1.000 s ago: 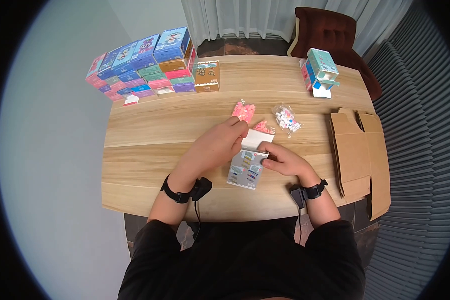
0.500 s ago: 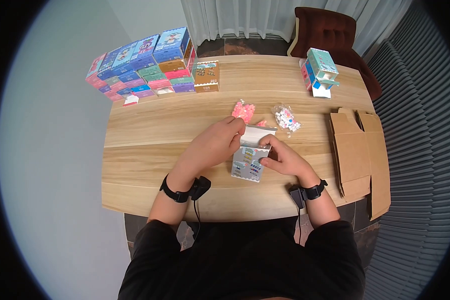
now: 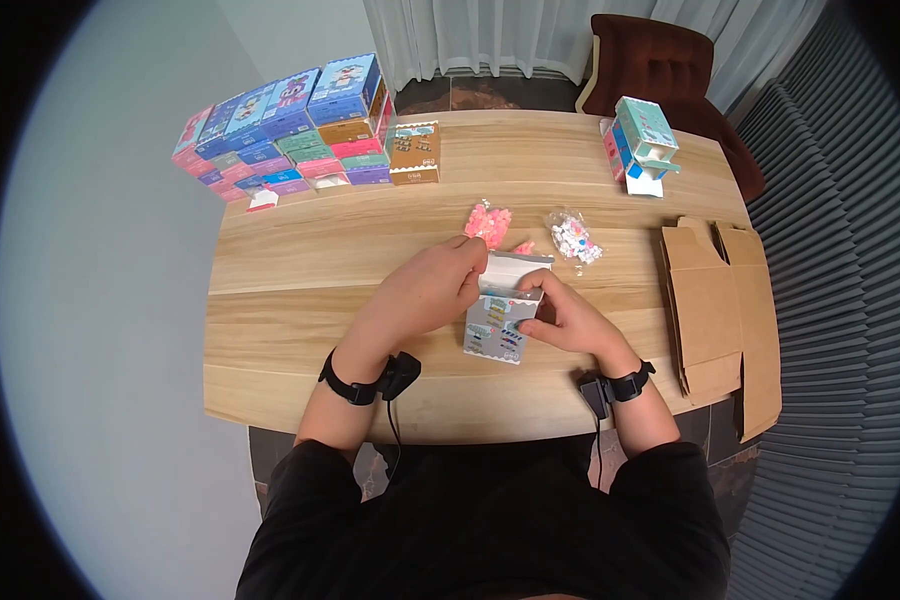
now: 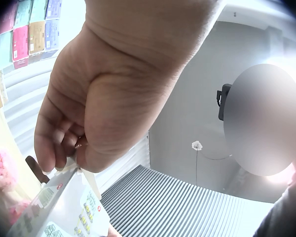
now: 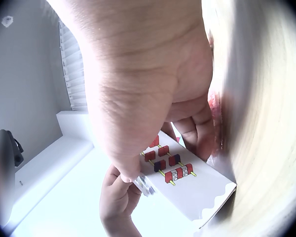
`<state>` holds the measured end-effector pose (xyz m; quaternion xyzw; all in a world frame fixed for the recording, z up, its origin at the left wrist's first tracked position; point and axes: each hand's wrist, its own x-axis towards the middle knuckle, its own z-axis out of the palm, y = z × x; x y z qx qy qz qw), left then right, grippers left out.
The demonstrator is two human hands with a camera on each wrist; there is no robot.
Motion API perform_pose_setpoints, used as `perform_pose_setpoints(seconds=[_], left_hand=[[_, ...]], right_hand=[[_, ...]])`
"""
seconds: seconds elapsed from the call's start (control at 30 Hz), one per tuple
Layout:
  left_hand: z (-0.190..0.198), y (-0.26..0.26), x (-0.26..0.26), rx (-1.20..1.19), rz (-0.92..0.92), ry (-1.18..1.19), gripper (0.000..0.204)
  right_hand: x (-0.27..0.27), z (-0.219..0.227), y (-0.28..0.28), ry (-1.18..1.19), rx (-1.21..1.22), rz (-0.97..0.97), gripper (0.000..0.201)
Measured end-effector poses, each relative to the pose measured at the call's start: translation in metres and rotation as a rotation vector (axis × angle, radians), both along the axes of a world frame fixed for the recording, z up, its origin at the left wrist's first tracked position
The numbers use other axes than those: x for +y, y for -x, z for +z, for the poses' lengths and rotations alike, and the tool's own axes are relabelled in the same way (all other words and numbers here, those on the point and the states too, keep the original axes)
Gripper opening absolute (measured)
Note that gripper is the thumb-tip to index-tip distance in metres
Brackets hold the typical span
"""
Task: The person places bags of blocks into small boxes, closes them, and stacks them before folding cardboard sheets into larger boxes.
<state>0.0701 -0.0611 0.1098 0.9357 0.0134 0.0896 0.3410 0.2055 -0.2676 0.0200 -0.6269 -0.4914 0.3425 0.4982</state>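
Hands, left (image 3: 428,288) and right (image 3: 570,318), tight on grey box (image 3: 494,338); pink packets (image 3: 488,222), white packet (image 3: 573,238) just beyond.

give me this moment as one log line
left grip: curled at grey box's opening | right grip: holds grey box | flap: open | pink pieces, mostly-white pieces: on table

The grey cardboard box (image 3: 494,340) sits just right of centre and slightly below the middle of the head view, turned a little askew. Its white-lined flap (image 3: 515,267) is raised, leaving the end toward the top of the frame open. Small coloured diagrams cover the grey face, which ends in a white scalloped border. The box slants across the lower left of the left wrist view; the right wrist view shows a side printed with red and dark-blue blocks on yellow rods.
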Motion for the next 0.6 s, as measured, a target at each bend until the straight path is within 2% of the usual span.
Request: perform_pose_setpoints(seconds=[0.1, 0.3, 0.4, 0.6], left_hand=[[-0.003, 0.0, 0.002, 0.02, -0.015, -0.05, 0.009], [-0.012, 0.0, 0.004, 0.038, -0.212, -0.036, 0.019], [0.004, 0.005, -0.004, 0.118, -0.155, -0.023, 0.018], [0.011, 0.005, -0.005, 0.18, -0.139, -0.038, 0.019]], right_hand=[[0.0, 0.003, 0.001, -0.011, 0.022, -0.003, 0.041], [-0.001, 0.002, 0.0, -0.003, 0.089, -0.006, 0.041], [0.0, 0.006, 0.0, 0.01, 0.117, -0.01, 0.045], [-0.002, -0.009, -0.005, -0.028, 0.125, -0.063, 0.054]])
